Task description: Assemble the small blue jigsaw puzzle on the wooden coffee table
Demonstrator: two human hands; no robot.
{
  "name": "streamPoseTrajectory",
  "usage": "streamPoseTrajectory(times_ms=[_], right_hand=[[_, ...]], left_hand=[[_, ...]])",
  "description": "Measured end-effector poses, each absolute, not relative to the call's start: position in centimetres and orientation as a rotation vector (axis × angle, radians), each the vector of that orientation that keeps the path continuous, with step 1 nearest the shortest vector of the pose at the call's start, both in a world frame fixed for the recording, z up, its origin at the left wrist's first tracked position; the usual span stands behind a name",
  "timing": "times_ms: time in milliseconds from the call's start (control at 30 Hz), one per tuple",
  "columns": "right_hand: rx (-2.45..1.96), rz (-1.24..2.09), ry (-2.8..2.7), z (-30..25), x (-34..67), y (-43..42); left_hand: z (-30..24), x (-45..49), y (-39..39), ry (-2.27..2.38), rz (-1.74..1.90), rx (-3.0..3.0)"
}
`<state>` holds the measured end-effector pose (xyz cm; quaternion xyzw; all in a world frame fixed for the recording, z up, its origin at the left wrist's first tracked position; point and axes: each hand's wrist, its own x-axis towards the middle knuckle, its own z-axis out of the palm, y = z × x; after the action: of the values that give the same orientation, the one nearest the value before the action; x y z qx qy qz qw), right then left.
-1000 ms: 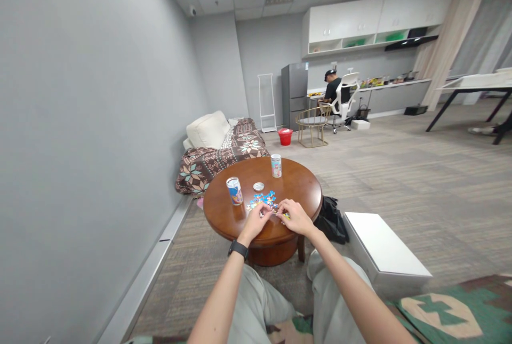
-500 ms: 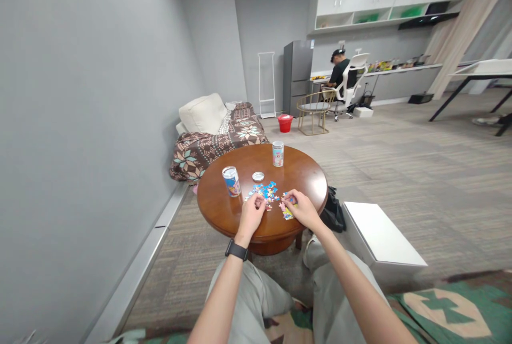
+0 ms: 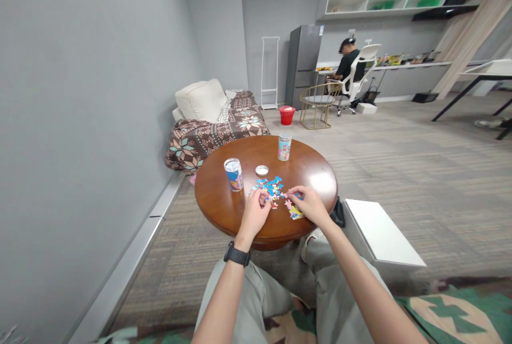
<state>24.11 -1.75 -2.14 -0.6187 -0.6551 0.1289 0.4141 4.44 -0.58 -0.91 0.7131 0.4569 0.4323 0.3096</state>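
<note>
Risks, as judged
Loose puzzle pieces (image 3: 272,186), mid-table: could scatter or go astray, the cause being fingers brushing the heap's near edge
Patch of pieces (image 3: 295,212), near right of the heap, seemingly joined: could break apart if the right hand (image 3: 288,197), partly covering it, drags or presses unevenly
Blue-printed can (image 3: 234,175), upright, left: could topple from a stray knock by the left hand (image 3: 265,204)

Grip
Left hand: thumb and fingers curled narrow at the heap's near left edge; cannot tell whether a piece is held
Right hand: fingertips in a narrow pinch beside a pink piece; cannot tell whether gripped

Count
Hands: 2
Cans: 2, the blue-printed can and a pale can (image 3: 284,148) at the far side
Loose lid (image 3: 262,170): 1, far of the heap
Patch: 1
Loose pieces: too small and overlapping to count
Round table (image 3: 212,194): 1
Wristwatch (image 3: 237,254): 1, left wrist
White box (image 3: 386,231): 1, on the floor, right
Red bucket (image 3: 287,116): 1, far
</note>
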Motion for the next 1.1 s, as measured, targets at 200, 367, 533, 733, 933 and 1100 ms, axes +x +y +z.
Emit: streamPoseTrajectory(times_ms=[200,367,533,733,933,1100], right_hand=[[-1.590,0.458,-1.776,0.7,21.7,0.6],[-1.613,0.204,-1.805,0.5,21.9,0.2],[-1.621,0.222,-1.742,-1.6,23.4,-2.1],[-1.569,0.220,-1.740,-2.5,23.4,-3.2],[-1.512,0.289,-1.793,-1.8,23.4,-3.5],[-1.512,0.322,-1.778,-1.7,23.4,-3.7]], left_hand=[[-0.9,4.4,-0.7,1.198,1.146,1.866],[-1.1,4.4,-0.5,1.208,1.142,1.866],[-0.8,4.5,-0.7,1.179,1.081,1.981],[-0.4,4.6,-1.5,1.056,0.964,2.257],[-0.7,4.8,-1.4,0.966,0.882,2.414],[-1.1,4.9,-1.1,0.847,0.848,2.499]])
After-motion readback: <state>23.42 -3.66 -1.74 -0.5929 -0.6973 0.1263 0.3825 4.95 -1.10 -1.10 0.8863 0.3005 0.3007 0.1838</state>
